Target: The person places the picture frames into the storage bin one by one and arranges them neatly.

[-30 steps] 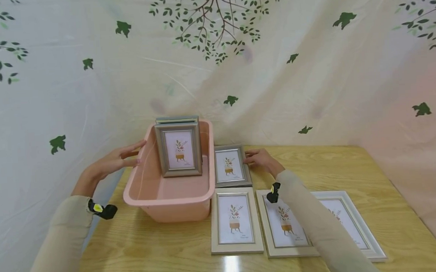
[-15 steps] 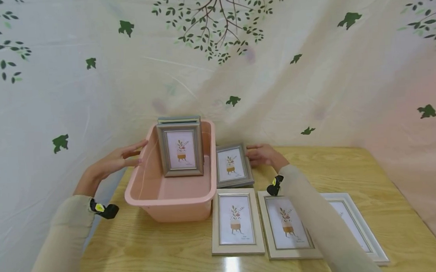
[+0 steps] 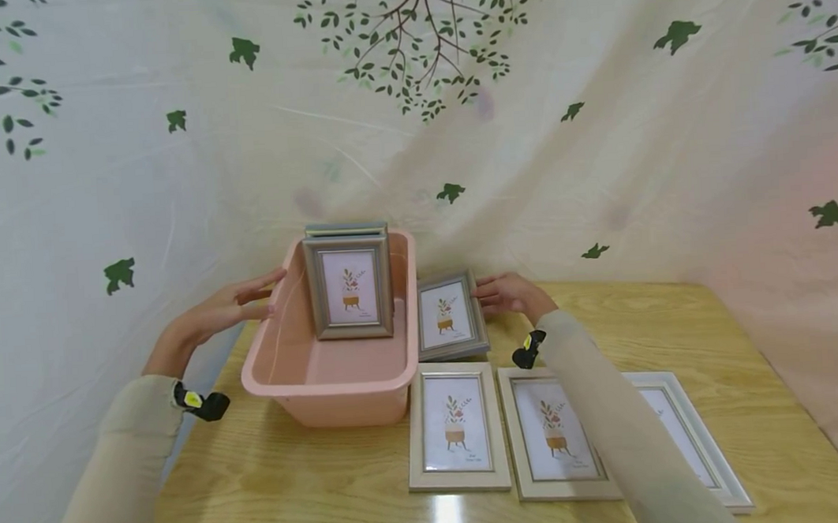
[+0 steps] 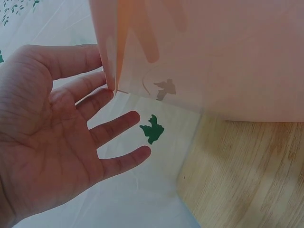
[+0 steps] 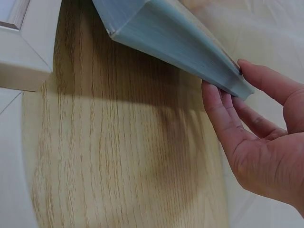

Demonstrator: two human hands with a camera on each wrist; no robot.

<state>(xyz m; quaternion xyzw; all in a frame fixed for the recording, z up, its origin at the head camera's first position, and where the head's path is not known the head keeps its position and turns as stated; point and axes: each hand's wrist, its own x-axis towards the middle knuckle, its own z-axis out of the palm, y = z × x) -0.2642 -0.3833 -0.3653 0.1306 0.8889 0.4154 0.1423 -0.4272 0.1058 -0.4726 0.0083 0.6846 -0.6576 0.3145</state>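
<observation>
My right hand (image 3: pixel 509 295) pinches the right edge of a grey picture frame (image 3: pixel 446 314), thumb on top and fingers beneath. That edge is raised off the table in the right wrist view, where the blue-grey side of the picture frame (image 5: pixel 175 45) shows. Its left side lies close against a pink plastic bin (image 3: pixel 340 388). At the bin's left rim is my left hand (image 3: pixel 218 310), its fingers mostly straight and touching the wall. Inside the bin a taupe picture frame (image 3: pixel 314 291) leans upright, with another frame (image 3: pixel 346 229) behind it.
A cream picture frame (image 3: pixel 495 423) lies before the grey one, and a second cream frame (image 3: pixel 514 438) lies beside it. Farther right, a white frame (image 3: pixel 728 466) is partly covered by my right sleeve (image 3: pixel 612 409). A printed cloth (image 3: pixel 502 225) hangs behind the wooden table (image 3: pixel 296 489).
My right hand has lifted the grey frame's right edge, so the frame has gone from flat to tilted and turned slightly. The left hand has kept its place at the bin's rim.
</observation>
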